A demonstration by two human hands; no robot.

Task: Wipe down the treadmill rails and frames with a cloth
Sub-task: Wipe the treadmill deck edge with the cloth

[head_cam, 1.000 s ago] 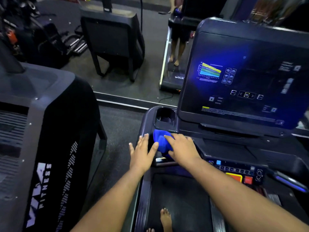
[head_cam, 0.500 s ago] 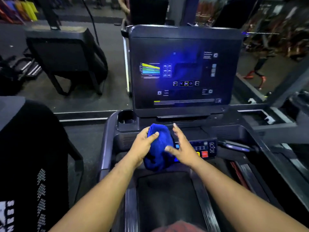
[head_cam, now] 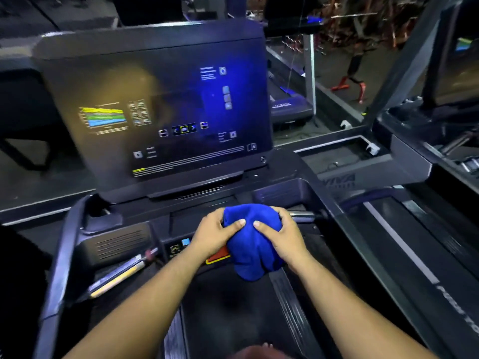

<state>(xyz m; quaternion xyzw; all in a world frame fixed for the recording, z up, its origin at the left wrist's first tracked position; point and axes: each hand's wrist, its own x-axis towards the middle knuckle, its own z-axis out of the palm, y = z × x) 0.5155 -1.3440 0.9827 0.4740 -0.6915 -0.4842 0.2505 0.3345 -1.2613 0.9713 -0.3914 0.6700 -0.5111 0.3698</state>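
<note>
A bunched blue cloth (head_cam: 252,248) hangs over the middle of the treadmill console, above the control panel (head_cam: 181,248). My left hand (head_cam: 213,233) grips its left side with the thumb pressed into the fabric. My right hand (head_cam: 281,235) grips its right side the same way. The treadmill's dark left rail (head_cam: 58,268) runs down the left side, its right rail (head_cam: 363,257) down the right. A short handlebar (head_cam: 303,215) sticks out just right of my right hand. The running belt (head_cam: 233,314) lies below the cloth.
A large lit display screen (head_cam: 160,110) stands tilted behind the console. A cup holder (head_cam: 97,212) sits at the console's left corner. Another treadmill (head_cam: 414,242) stands close on the right. Gym equipment fills the dark background.
Both hands have closed round the cloth and carried it rightward along the console, from its left corner to the middle. My view has swung to the right.
</note>
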